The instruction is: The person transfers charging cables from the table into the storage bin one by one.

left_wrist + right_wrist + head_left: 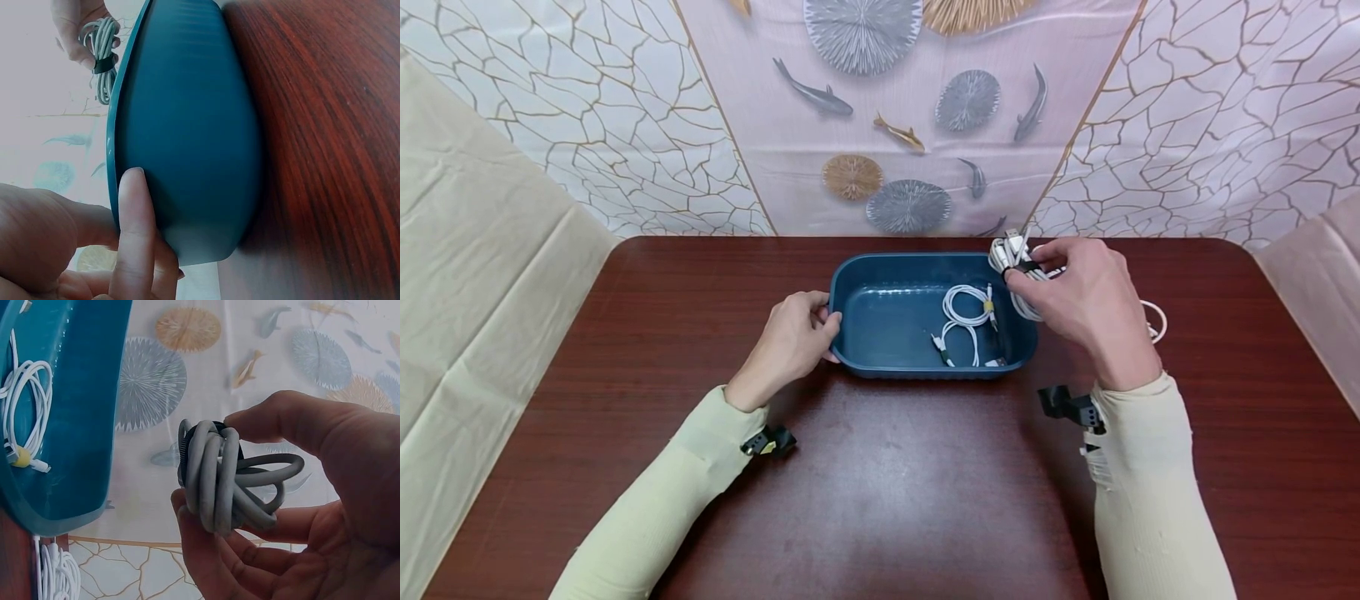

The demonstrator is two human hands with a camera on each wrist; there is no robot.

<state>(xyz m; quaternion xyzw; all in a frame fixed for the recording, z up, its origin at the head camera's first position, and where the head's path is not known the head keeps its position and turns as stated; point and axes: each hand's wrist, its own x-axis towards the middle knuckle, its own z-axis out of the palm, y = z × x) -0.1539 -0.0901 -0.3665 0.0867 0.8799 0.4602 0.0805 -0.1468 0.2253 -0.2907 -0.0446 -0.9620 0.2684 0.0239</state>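
Note:
A blue plastic bin (891,325) stands near the back of the table. Its left rim is pinched by my left hand (793,337), thumb at the rim and fingers on the outer wall (187,125). Over the bin's right end, my right hand (1086,296) grips a bundled white cable (215,478) with a black strap round it. Inside the bin, toward the right, lie a coiled white cable (951,308) with a yellow tie and another small coiled cable (976,342).
Another white cable (1157,321) lies on the table to the right of the bin, partly behind my right hand; the right wrist view shows it as a coil (59,575). A patterned cloth (910,150) hangs behind the brown table (895,483).

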